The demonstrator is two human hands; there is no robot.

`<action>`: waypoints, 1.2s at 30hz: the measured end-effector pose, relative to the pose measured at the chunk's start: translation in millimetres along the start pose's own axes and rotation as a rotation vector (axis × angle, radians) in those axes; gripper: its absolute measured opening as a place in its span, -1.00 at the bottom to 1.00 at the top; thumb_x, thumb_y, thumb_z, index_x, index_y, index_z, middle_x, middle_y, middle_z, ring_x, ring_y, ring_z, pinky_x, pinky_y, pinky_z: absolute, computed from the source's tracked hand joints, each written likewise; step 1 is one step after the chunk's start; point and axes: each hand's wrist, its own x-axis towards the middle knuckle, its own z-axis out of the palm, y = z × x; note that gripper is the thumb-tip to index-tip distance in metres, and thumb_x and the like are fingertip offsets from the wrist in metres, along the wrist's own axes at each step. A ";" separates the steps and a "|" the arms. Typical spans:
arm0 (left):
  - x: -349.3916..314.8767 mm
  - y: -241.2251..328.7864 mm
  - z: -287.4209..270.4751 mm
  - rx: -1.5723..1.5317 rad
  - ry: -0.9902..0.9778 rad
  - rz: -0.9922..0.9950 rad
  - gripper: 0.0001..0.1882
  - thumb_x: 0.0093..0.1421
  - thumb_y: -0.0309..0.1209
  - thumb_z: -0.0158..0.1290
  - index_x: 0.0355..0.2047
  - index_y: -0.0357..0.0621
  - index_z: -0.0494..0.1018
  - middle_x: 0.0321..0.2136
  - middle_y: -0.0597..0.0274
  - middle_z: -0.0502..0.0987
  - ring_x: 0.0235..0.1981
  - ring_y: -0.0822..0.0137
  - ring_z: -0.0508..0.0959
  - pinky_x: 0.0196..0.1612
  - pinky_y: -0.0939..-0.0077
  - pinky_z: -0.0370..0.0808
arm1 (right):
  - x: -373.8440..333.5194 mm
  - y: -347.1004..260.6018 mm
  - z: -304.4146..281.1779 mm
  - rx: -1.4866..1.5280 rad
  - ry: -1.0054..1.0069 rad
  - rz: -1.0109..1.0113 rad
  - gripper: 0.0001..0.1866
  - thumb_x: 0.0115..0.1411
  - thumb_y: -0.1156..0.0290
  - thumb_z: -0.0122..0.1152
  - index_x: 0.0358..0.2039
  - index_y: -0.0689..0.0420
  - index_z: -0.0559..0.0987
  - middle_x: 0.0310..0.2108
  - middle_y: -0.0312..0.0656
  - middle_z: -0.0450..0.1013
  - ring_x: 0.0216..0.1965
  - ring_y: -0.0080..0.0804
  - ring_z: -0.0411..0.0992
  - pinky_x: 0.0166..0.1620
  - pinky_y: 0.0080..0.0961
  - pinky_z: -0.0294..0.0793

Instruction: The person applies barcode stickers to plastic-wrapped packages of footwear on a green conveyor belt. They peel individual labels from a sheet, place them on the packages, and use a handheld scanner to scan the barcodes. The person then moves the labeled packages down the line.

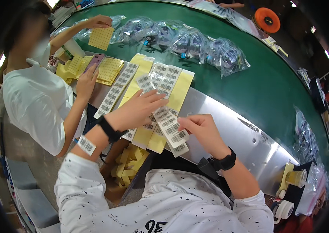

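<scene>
A white strip of barcode labels (171,126) slants across the table's near edge in front of me. My right hand (200,130) pinches its right edge between thumb and fingers. Over the upper part of the strip lies my left hand (141,108), its fingers stretched out and pressing lightly on the labels. Under both are more barcode label sheets (166,79) and yellow backing sheets (181,89). Another long label strip (115,91) lies to the left of them. A loose barcode label (86,145) is stuck on my left forearm.
A co-worker at left holds up a yellow label sheet (101,38) and a purple phone (94,62). Bagged items (189,44) line the green conveyor belt (211,87). Below is a carton of yellow strips (130,165). A drink cup (296,178) stands at right.
</scene>
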 end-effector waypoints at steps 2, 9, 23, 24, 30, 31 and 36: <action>9.1 -12.5 1.6 0.129 -0.088 0.092 -0.31 -0.08 -0.54 0.18 0.12 -0.06 0.28 0.10 0.11 0.35 0.24 0.07 0.23 0.27 0.11 0.13 | -3.6 -2.6 -2.1 -0.075 0.002 -0.082 -0.82 0.17 0.40 0.22 -0.44 0.28 0.59 -0.50 -0.29 0.51 -0.49 -0.71 0.42 -0.42 -0.73 0.40; 34.3 -10.0 -0.5 0.105 -0.091 0.305 -0.69 -0.06 -0.49 0.16 -0.23 -0.06 0.47 -0.19 0.16 0.45 -0.03 0.15 0.43 0.08 0.17 0.34 | -17.9 4.8 -18.3 0.023 0.013 -0.168 -0.86 0.16 0.57 0.15 -0.24 0.24 0.46 -0.36 -0.33 0.44 -0.35 -0.71 0.39 -0.27 -0.73 0.39; 42.5 5.8 -8.9 0.063 0.086 0.424 -0.71 -0.07 -0.43 0.10 -0.30 -0.22 0.41 -0.39 0.15 0.46 -0.27 0.13 0.49 -0.09 0.28 0.39 | -67.0 0.8 -43.6 -0.009 0.184 -0.175 -0.89 0.18 0.56 0.12 -0.26 0.26 0.52 -0.41 -0.34 0.46 -0.40 -0.70 0.39 -0.31 -0.72 0.39; 45.0 7.5 -12.4 0.081 0.072 0.427 -0.69 -0.07 -0.43 0.11 -0.27 -0.23 0.41 -0.36 0.14 0.46 -0.26 0.12 0.48 -0.07 0.28 0.38 | -70.9 3.0 -48.7 -0.016 0.194 -0.161 -0.89 0.18 0.57 0.12 -0.26 0.26 0.52 -0.40 -0.34 0.46 -0.40 -0.70 0.40 -0.31 -0.72 0.39; 42.9 8.6 -30.4 0.192 -0.028 0.379 -0.65 -0.04 -0.41 0.13 -0.22 -0.23 0.39 -0.27 0.14 0.46 -0.18 0.13 0.48 0.12 0.21 0.33 | -100.1 22.8 -70.2 -0.020 0.264 -0.145 -0.88 0.18 0.57 0.12 -0.26 0.27 0.51 -0.39 -0.34 0.46 -0.37 -0.68 0.40 -0.29 -0.71 0.41; 45.0 8.6 -31.8 0.231 -0.032 0.401 -0.64 -0.04 -0.40 0.14 -0.21 -0.23 0.39 -0.28 0.15 0.46 -0.15 0.15 0.49 0.17 0.18 0.29 | -106.1 26.4 -73.5 -0.023 0.277 -0.147 -0.88 0.18 0.57 0.12 -0.25 0.27 0.51 -0.39 -0.34 0.46 -0.36 -0.68 0.40 -0.28 -0.71 0.41; 57.7 -3.7 -45.2 0.365 -0.110 0.332 -0.65 -0.07 -0.43 0.12 -0.22 -0.21 0.40 -0.29 0.16 0.46 -0.16 0.18 0.49 0.09 0.20 0.32 | -140.2 40.6 -88.3 0.004 0.386 -0.099 -0.90 0.17 0.57 0.11 -0.28 0.24 0.52 -0.38 -0.34 0.46 -0.35 -0.68 0.39 -0.25 -0.71 0.37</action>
